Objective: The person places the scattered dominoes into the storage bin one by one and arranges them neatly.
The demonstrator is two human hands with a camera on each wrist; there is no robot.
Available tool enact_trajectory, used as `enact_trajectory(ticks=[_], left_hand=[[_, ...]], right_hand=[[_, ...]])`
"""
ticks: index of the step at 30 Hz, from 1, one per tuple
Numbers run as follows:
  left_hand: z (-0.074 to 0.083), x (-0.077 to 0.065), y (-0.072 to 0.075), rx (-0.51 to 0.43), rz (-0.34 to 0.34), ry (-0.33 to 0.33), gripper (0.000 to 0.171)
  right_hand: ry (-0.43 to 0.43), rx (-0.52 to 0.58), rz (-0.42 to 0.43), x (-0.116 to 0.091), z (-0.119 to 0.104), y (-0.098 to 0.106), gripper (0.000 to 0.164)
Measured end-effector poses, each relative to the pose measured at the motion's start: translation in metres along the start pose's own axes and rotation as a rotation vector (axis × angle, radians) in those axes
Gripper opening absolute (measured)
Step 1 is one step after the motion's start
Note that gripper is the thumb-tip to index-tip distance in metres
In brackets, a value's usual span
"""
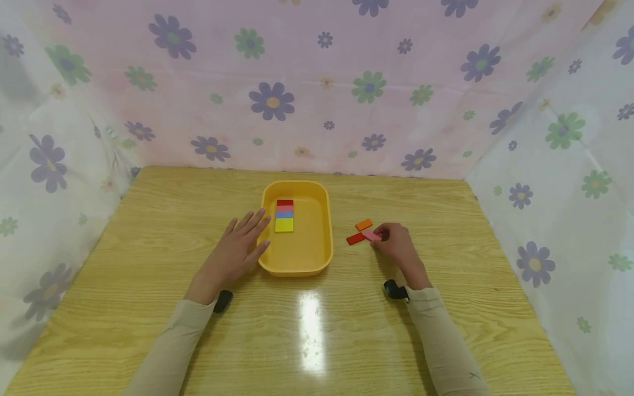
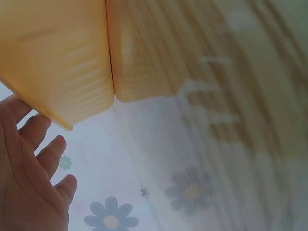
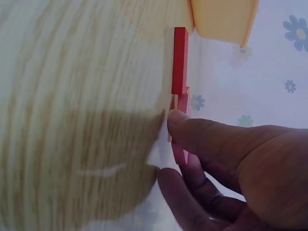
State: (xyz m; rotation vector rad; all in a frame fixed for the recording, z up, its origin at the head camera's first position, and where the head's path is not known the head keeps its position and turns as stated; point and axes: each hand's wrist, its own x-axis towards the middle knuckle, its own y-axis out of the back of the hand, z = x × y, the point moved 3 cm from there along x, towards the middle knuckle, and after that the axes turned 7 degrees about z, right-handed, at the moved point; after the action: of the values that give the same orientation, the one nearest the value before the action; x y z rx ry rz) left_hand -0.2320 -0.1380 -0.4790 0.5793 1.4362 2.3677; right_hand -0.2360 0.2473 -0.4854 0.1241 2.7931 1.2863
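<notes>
A yellow plastic tray (image 1: 297,272) stands mid-table. Inside it, along the left, lies a column of flat blocks: a red block (image 1: 284,202), a pink block (image 1: 284,208), a blue block (image 1: 284,215) and a yellow block (image 1: 284,225). My left hand (image 1: 238,247) rests at the tray's left rim with fingers extended; the left wrist view shows fingertips against the rim (image 2: 57,124). To the right of the tray, my right hand (image 1: 396,245) pinches a pink block (image 1: 371,235) between thumb and fingers. Next to it lie a red block (image 1: 355,238) and an orange block (image 1: 364,225).
The wooden table (image 1: 356,341) reaches back to a flowered cloth (image 1: 307,132), which also hangs at both sides. Dark wrist cameras sit at the left cuff (image 1: 223,301) and the right cuff (image 1: 394,290).
</notes>
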Motion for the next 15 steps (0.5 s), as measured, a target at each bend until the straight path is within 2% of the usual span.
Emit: enact_trajectory(ticks=[4,7,11,15], left_hand=[[0.0,0.0,0.0,-0.006,0.006,-0.003,0.063],[-0.001,0.0,0.0,-0.009,0.008,-0.004,0.063],[-0.001,0.0,-0.001,-0.01,0.01,-0.005,0.062],[-0.002,0.001,-0.001,-0.012,0.011,-0.005,0.063]], right_hand=[[0.028,0.066,0.05,-0.002,0.001,0.003,0.024],[0.018,0.125,0.087,-0.002,0.004,0.004,0.027],[-0.009,0.204,0.112,-0.002,0.01,0.003,0.029],[0.017,0.294,0.133,-0.004,0.011,0.003,0.029]])
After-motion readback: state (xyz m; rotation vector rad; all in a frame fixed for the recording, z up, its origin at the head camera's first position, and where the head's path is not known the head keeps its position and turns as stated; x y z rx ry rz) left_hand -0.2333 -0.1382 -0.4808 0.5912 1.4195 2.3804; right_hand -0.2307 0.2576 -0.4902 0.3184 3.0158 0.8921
